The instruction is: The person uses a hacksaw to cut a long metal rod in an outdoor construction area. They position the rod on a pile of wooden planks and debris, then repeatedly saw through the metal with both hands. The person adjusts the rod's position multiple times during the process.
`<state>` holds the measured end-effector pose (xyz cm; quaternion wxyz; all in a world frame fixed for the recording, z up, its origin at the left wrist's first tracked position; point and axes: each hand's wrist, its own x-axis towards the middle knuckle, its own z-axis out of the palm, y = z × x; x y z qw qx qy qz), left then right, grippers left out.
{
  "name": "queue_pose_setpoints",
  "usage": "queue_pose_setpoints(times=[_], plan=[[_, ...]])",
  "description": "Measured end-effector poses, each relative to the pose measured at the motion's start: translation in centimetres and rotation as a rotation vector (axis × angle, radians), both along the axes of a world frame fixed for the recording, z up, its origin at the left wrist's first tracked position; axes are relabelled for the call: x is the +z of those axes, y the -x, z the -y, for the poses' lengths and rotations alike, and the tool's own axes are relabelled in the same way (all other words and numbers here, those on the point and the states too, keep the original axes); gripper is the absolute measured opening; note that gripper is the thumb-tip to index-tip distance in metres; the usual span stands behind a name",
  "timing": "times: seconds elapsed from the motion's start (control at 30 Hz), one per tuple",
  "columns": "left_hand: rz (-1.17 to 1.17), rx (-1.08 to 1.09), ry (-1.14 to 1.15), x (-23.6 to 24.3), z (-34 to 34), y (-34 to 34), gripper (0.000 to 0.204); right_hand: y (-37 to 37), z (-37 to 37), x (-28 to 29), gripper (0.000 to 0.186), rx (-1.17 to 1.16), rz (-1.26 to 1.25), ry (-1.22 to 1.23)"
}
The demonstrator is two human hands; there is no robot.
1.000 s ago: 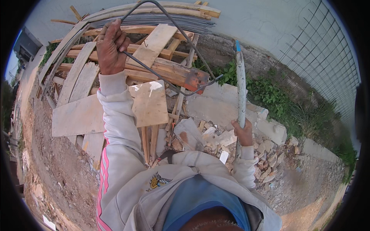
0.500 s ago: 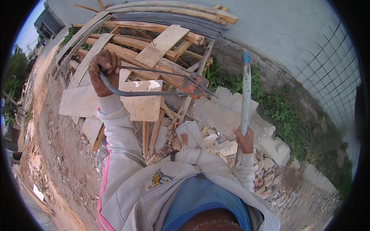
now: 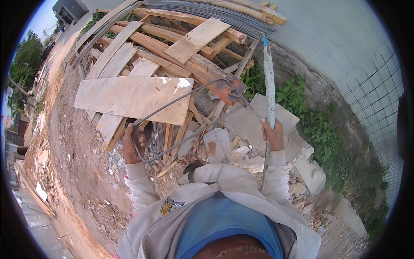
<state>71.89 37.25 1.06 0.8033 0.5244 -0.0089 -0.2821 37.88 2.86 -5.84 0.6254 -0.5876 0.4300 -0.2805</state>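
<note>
My left hand (image 3: 134, 146) is closed around the near end of a steel rebar stirrup (image 3: 194, 137), a thin dark rod bent into a long rectangular loop. The loop slants away to the right. Its far end lies at a rust-red metal plate (image 3: 227, 91) on the end of a thick timber beam; I cannot tell whether they touch. My right hand (image 3: 273, 136) grips a long pole (image 3: 269, 82) with worn whitish paint and a blue tip. The pole stands nearly upright beside the plate, its lower end partly hidden by my sleeve.
A stack of planks and beams (image 3: 172, 39) fills the space ahead, with a wide board (image 3: 129, 97) on the near side. Long steel bars (image 3: 202, 15) lie along the wall. Broken concrete slabs (image 3: 308, 170), weeds (image 3: 319, 121) and a wire mesh panel (image 3: 375, 99) are at the right.
My left hand has come down and nearer to my body, swinging the near end of the stirrup with it. The pole's top now leans slightly left. My right hand still grips it.
</note>
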Motion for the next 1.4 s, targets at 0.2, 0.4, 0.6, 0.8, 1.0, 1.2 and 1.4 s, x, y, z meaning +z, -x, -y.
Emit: queue_pose_setpoints(times=[0.2,0.4,0.6,0.8,1.0,1.2,1.4], plan=[[-0.107,0.109,-0.161,-4.4,-0.7,2.6,0.038,-4.0,3.8,0.4,0.035,0.084,0.041,0.033],[-0.048,0.215,-0.182,-5.8,-0.2,4.2,0.035,-6.1,4.4,-0.4,0.026,0.269,0.085,-0.115],[0.064,0.293,-0.218,-6.4,-0.3,5.6,0.031,-6.6,4.1,1.6,0.021,0.231,-0.002,-0.038],[-0.010,0.310,-0.284,-8.3,0.5,4.9,0.028,-9.4,6.1,2.4,0.020,0.256,0.027,0.036],[0.048,0.302,-0.245,-9.3,0.9,4.9,0.029,-10.3,7.6,2.1,0.022,0.289,0.003,0.028],[0.042,0.287,-0.291,-10.1,-0.5,5.9,0.026,-11.4,7.7,1.0,0.025,0.317,-0.027,0.001],[0.138,0.259,-0.380,-9.4,-0.4,3.8,0.027,-11.1,7.4,0.3,0.024,0.307,-0.040,-0.057]])
